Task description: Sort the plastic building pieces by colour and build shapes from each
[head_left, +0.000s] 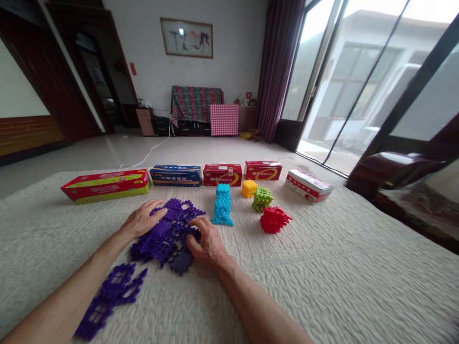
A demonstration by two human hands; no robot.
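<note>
A pile of purple interlocking plastic building tiles lies on the cover in front of me. My left hand rests on the pile's left side, its fingers stretched out over the tiles. At the right edge of the pile, my right hand has its thumb and fingers curved and apart beside a dark purple tile, partly hidden by the hand. Just below lies another dark tile. Several joined purple tiles, some with window and arch shapes, lie nearer, partly behind my left forearm.
Right of the pile stand a blue tile build, a yellow one, a green one and a red one. Behind them runs a row of boxes, including a red-and-yellow box, a blue box and a white-and-red box.
</note>
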